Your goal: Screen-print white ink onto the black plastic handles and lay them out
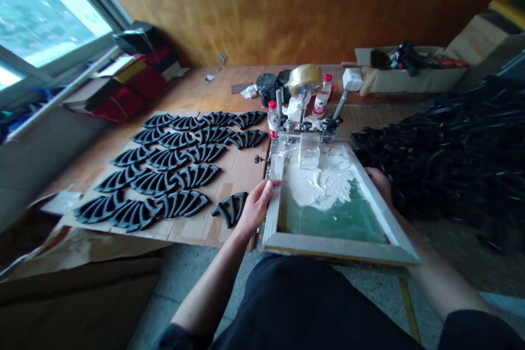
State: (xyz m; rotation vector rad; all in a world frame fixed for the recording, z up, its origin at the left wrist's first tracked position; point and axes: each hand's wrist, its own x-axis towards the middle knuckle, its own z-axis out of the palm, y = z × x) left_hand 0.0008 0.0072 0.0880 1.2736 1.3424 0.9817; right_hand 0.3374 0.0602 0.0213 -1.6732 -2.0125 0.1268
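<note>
A screen printing frame (328,243) with a pale metal rim lies in front of me, held at its back by a clamp (305,126). White ink (324,183) is spread thickly over the rear half of its green mesh (328,221). My left hand (256,205) grips the left rim, thumb on top. At the right rim is my right hand (380,185), closed against the frame's side, its fingertips partly hidden. Beside my left hand, one short black ribbed plastic piece (230,209) rests on cardboard (229,175).
Rows of black ribbed pieces (176,175) cover the cardboard to the left. A large heap of black parts (459,158) lies on the right. Behind the clamp stand red-capped bottles (322,97), dark tubs (266,88) and a tape roll (305,79). A cardboard box (414,81) sits at the back right.
</note>
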